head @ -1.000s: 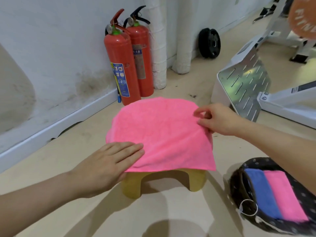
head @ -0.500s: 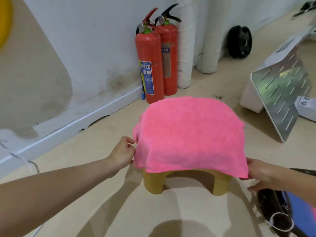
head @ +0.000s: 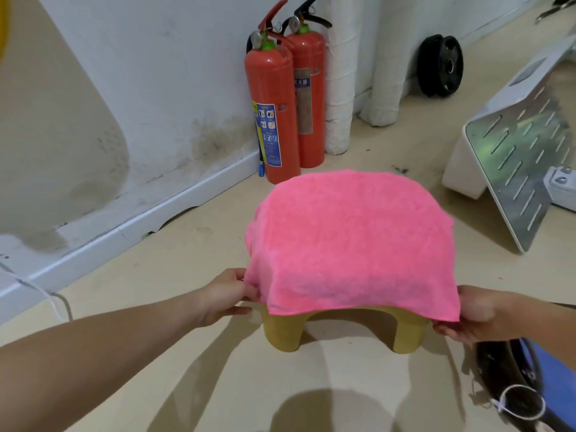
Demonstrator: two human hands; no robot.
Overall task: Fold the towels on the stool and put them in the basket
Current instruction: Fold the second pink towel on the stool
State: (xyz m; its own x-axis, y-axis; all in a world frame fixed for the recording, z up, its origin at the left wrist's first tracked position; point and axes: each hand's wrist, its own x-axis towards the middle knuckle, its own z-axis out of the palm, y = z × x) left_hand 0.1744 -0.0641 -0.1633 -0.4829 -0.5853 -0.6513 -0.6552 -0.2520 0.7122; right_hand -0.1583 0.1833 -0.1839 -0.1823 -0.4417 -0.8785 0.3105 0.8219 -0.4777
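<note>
The left hand's fingers [head: 249,295] pinch the near-left corner of the pink towel [head: 346,241], thumb and fingertips closed on the hem. On the other side, the right hand's fingers [head: 448,330] curl under the near-right corner and grip it, though the cloth hides part of that hold. The left hand [head: 224,296] and the right hand [head: 477,316] sit level with each other at the towel's front edge, both arms reaching in from below.

The towel lies spread flat and unfolded over the yellow stool [head: 282,332], covering the seat completely and draping down over its sides, so only the legs show. No crease has been made in it yet.

At the lower right, just beside the right wrist, the dark basket [head: 505,369] stands on the floor [head: 187,369], cut off by the frame edge. A blue towel [head: 558,378] already lies inside it, apparently folded.

The task therefore looks partly done. At least one towel is stowed, while this pink one has every fold and its transfer to the basket ahead of it. With both near corners held, the first fold seems about to begin, likely by carrying the front edge towards the far one.
</note>
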